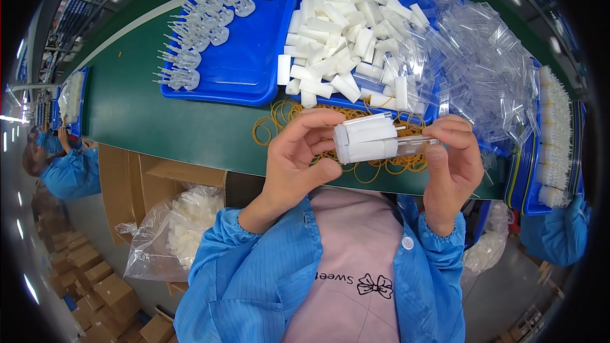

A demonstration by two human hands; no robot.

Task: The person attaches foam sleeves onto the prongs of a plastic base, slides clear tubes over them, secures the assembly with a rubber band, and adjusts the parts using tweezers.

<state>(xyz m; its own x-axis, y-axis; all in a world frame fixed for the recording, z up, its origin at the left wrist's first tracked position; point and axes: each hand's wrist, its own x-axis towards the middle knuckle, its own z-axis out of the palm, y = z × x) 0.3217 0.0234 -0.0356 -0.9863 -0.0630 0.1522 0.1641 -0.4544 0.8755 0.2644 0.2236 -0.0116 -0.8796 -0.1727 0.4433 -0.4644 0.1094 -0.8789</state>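
Note:
My left hand (298,152) and my right hand (452,165) hold between them a small bundle of white plastic pieces (368,140) fitted into clear sleeves, just above the near edge of the green table (159,121). The left fingers grip the white end; the right thumb and fingers pinch the clear end. Under the hands lies a loose pile of yellow rubber bands (279,117). Behind them stands a blue tray (254,70) heaped with white plastic pieces (343,32), and a heap of clear plastic sleeves (476,70) spreads to the right.
Clear pronged parts (210,19) stand in rows in the blue tray's left half. At the right edge is a stack of trays (553,140) with white parts, with another person's blue sleeve (559,235) below it. Cardboard boxes and a plastic bag of white parts (178,222) sit lower left. A seated person (63,165) works far left.

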